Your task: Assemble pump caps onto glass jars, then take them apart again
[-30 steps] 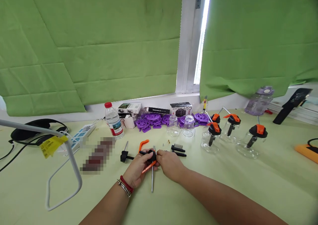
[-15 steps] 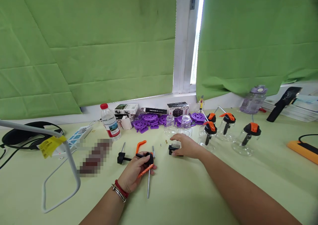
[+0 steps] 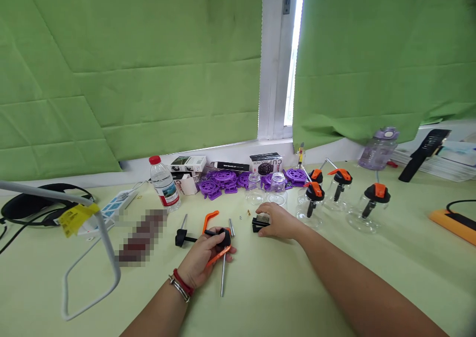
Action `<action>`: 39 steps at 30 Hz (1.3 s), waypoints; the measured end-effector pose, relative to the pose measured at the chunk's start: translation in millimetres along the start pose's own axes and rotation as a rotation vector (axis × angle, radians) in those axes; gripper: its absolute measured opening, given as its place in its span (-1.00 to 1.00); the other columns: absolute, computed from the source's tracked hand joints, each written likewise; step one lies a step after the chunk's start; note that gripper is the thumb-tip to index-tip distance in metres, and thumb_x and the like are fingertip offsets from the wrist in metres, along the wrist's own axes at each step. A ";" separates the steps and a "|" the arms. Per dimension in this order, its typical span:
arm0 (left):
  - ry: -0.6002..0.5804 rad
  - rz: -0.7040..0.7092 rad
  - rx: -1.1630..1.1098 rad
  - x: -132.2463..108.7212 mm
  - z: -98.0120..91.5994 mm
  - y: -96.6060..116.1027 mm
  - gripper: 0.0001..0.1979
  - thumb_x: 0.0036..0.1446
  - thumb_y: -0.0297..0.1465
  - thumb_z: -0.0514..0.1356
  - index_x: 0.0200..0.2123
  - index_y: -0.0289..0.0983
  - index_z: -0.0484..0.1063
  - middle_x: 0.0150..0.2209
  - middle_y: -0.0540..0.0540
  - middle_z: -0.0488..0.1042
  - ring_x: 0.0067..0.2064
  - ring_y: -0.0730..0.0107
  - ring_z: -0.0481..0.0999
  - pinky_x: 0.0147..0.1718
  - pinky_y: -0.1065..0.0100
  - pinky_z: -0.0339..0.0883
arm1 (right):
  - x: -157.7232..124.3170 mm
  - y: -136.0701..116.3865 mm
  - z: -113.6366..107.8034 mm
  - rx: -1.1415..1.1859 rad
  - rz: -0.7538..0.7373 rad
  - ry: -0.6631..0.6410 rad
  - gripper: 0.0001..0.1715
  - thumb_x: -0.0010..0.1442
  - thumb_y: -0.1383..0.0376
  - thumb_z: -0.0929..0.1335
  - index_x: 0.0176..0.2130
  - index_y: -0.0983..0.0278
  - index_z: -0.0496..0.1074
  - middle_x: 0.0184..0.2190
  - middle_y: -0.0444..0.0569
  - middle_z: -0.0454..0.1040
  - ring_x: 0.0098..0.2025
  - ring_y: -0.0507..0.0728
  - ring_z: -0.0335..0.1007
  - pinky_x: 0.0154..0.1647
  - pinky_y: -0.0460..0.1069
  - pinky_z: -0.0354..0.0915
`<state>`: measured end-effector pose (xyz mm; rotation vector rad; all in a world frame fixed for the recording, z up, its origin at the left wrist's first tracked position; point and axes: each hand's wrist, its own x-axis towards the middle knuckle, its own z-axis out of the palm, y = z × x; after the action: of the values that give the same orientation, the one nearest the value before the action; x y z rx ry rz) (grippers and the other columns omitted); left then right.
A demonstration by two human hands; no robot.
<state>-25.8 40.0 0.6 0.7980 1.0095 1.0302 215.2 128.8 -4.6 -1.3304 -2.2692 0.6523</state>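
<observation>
My left hand (image 3: 203, 258) is closed around a black pump head with an orange lever (image 3: 220, 241), held just above the table. A metal rod (image 3: 223, 267) lies under it, pointing toward me. My right hand (image 3: 278, 220) reaches forward and rests its curled fingers on a small black part with a spring (image 3: 260, 221). A loose orange lever (image 3: 208, 219) and a black plunger piece (image 3: 182, 235) lie left of my left hand. Tiny brass bits (image 3: 245, 213) sit near the spring part.
Assembled clear jars with black-and-orange pump tops (image 3: 372, 205) stand at the right, two bare jars (image 3: 277, 185) and purple plastic parts (image 3: 223, 180) at the back. A water bottle (image 3: 164, 187), small boxes (image 3: 188, 163), a power strip (image 3: 115, 205) and a grey tube frame (image 3: 100, 237) are at the left.
My right hand left the pump head, reached forward to the black spring part, then settled on it. My left hand kept holding the pump head.
</observation>
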 end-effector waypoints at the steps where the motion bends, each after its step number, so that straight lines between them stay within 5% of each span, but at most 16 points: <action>1: 0.007 0.001 -0.003 0.3 -0.7 -0.7 -0.75 0.02 -0.32 0.25 -0.26 -0.25 0.27 -0.28 -0.10 0.45 -0.33 0.24 0.57 -0.42 0.31 0.42 | -1.1 -5.3 1.4 0.000 -0.021 0.031 -0.31 -0.23 0.16 0.51 -0.07 0.31 0.43 -0.01 0.11 0.36 0.05 0.28 0.22 0.06 0.13 0.15; 4: 0.010 0.017 -0.028 0.9 -1.8 -2.3 -0.76 0.04 -0.30 0.24 -0.27 -0.26 0.28 -0.22 -0.13 0.45 -0.29 0.23 0.56 -0.35 0.27 0.43 | -7.1 -29.0 8.9 0.084 -0.087 0.052 -0.44 -0.13 0.12 0.47 -0.12 0.29 0.46 -0.07 0.07 0.39 -0.03 0.22 0.27 0.01 0.08 0.18; 10: -0.061 0.105 -0.103 -4.9 2.6 0.1 -0.79 0.07 -0.29 0.23 -0.28 -0.28 0.33 -0.21 -0.13 0.49 -0.15 0.27 0.52 -0.15 0.32 0.36 | -23.4 -75.3 26.6 0.341 -0.129 -0.178 -0.53 -0.04 0.09 0.43 -0.13 0.21 0.45 -0.28 -0.07 0.43 -0.34 0.06 0.28 -0.33 -0.07 0.23; 18: -0.185 0.093 -0.133 -17.6 14.6 -1.5 -0.62 0.06 -0.30 0.24 -0.04 -0.20 0.27 -0.14 -0.10 0.44 -0.17 0.34 0.49 -0.17 0.34 0.33 | -25.7 -78.4 39.6 0.783 0.027 -0.235 -0.52 -0.06 0.22 0.45 -0.12 0.27 0.36 -0.46 -0.16 0.37 -0.44 0.02 0.29 -0.41 -0.08 0.24; 22: -0.179 0.087 -0.058 -19.1 11.9 -4.0 -0.62 0.00 -0.29 0.29 -0.11 -0.23 0.30 -0.22 -0.05 0.42 -0.29 0.45 0.47 -0.18 0.30 0.34 | -25.4 -77.2 41.5 0.913 0.128 -0.262 -0.48 -0.21 0.32 0.52 -0.23 0.30 0.33 -0.55 -0.22 0.35 -0.48 0.00 0.30 -0.46 -0.10 0.24; 26: -0.124 0.110 0.053 -16.5 8.5 -3.8 -0.63 -0.18 -0.42 0.39 -0.28 -0.29 0.35 -0.33 0.00 0.40 -0.37 0.48 0.44 -0.31 0.35 0.37 | -23.0 -75.6 42.6 0.943 0.135 -0.245 -0.43 -0.36 0.40 0.55 -0.32 0.30 0.30 -0.55 -0.24 0.35 -0.49 -0.03 0.29 -0.48 -0.12 0.24; 34: 0.037 0.100 -0.010 -6.9 3.4 -1.5 -0.66 -0.19 -0.40 0.38 -0.35 -0.30 0.31 -0.41 -0.02 0.46 -0.35 0.34 0.54 -0.25 0.28 0.41 | -16.0 -62.5 52.7 0.846 0.188 -0.248 -0.68 -0.16 0.36 0.44 -0.38 0.27 0.26 -0.62 -0.25 0.30 -0.63 -0.04 0.23 -0.64 -0.12 0.15; 39: 0.134 0.117 -0.026 -4.1 2.8 -3.0 -0.64 -0.20 -0.38 0.39 -0.35 -0.29 0.30 -0.41 -0.03 0.47 -0.34 0.31 0.56 -0.27 0.28 0.43 | -20.7 -62.6 48.6 0.490 0.095 -0.264 -0.71 -0.11 0.24 0.44 -0.34 0.27 0.35 -0.64 -0.23 0.27 -0.62 -0.05 0.14 -0.62 -0.13 0.06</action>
<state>-23.0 35.0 0.1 0.7815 1.0708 1.2080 153.8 74.9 -9.0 -1.1623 -2.0475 1.3832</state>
